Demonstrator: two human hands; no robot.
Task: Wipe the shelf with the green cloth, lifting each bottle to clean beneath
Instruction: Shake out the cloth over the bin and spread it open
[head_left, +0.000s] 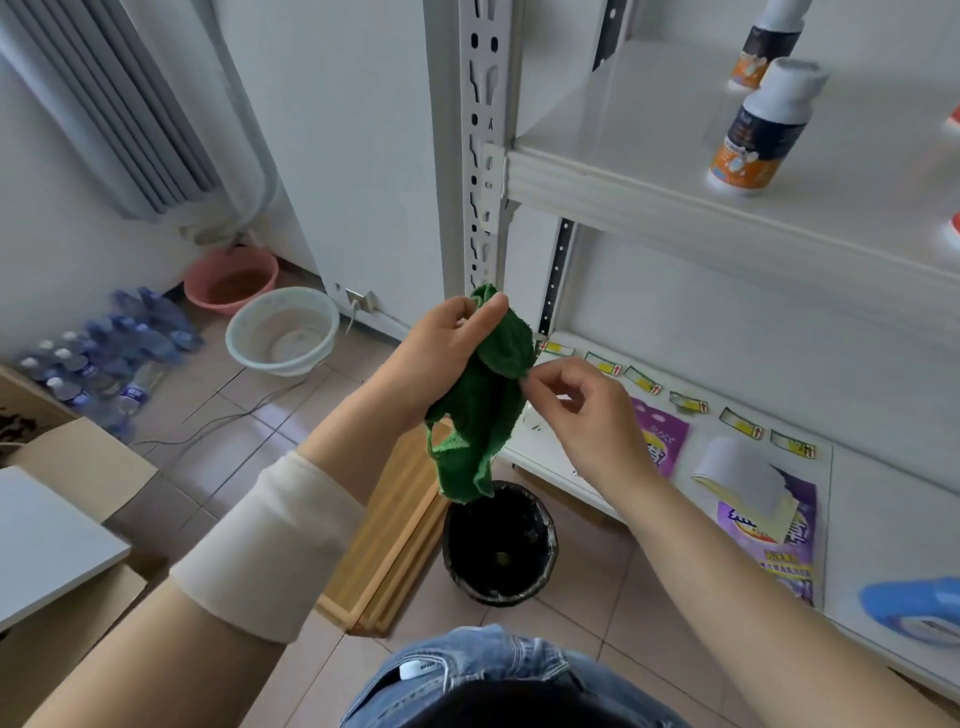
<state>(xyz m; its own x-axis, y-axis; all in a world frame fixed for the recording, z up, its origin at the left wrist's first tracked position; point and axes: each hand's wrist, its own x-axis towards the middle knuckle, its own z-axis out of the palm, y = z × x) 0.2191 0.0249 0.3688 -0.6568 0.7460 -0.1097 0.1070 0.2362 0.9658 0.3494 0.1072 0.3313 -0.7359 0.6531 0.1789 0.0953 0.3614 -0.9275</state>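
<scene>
One soft green cloth (488, 400) is held tight by the left hand (441, 358) and pinched at its edge by the right hand (587, 421), above a round black bin (498, 545).

A black bin (498, 545) stands on the tiled floor (597, 582), and a wooden frame (395, 535) lies just to its left, close against it. Beyond the bin and to its left sit a white basin (283, 332) and, farther back, a pink basin (231, 280). A pack of water bottles (104, 358) and a cardboard box (78, 467) lie well to the bin's left. To the bin's right are purple packets (769, 519) and, farther right, a blurred blue object (914, 608).
</scene>
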